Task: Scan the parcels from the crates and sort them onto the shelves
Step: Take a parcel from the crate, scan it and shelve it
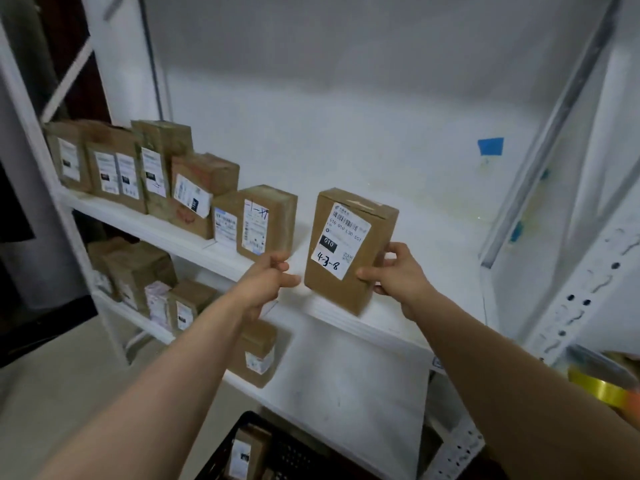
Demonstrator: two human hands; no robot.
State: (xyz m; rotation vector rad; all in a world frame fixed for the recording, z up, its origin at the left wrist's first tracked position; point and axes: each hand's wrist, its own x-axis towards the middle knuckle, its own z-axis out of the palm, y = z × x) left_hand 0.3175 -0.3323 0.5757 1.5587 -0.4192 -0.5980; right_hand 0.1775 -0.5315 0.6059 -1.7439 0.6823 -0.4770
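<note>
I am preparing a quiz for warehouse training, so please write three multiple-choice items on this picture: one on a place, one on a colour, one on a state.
1. Where is the parcel marked 4-3-8? A in a crate; B at the shelf, right of the parcel row; C on the floor.
2. What colour is the tape patch on the wall? A red; B blue; C green.
3. What does the right hand do? A grips that parcel; B hangs free; C holds a scanner.
Answers: B, it stands beside the row; B, the patch is blue; A, fingers curl round its edge.
</note>
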